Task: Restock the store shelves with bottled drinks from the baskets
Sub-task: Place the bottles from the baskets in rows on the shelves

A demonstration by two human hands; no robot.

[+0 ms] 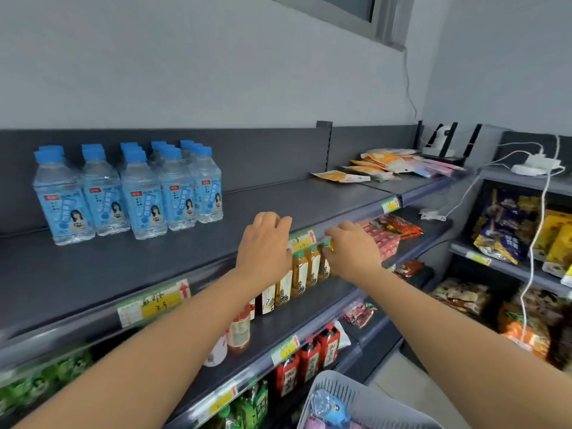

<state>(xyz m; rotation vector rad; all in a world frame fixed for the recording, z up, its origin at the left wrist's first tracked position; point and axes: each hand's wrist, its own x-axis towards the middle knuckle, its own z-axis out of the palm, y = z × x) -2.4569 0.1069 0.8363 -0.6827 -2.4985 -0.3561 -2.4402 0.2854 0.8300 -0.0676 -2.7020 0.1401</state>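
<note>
Basket (328, 385), pale plastic, nearest; it sits below and right of the tea bottle row (305, 269), with a blue-capped bottle (329, 407) lying in it. Both arms reach to the row.

- Right hand (353, 250): grip pinches the cap of the end tea bottle (323, 264).
- Left hand (266, 243): fingers curled above the row; whether the grip holds anything, cannot tell.
- Water bottles (130, 193): one shelf above the row, to its left.

Risk: the row is tall and close-packed, so a wrist nudge could topple neighbours off the shelf.
</note>
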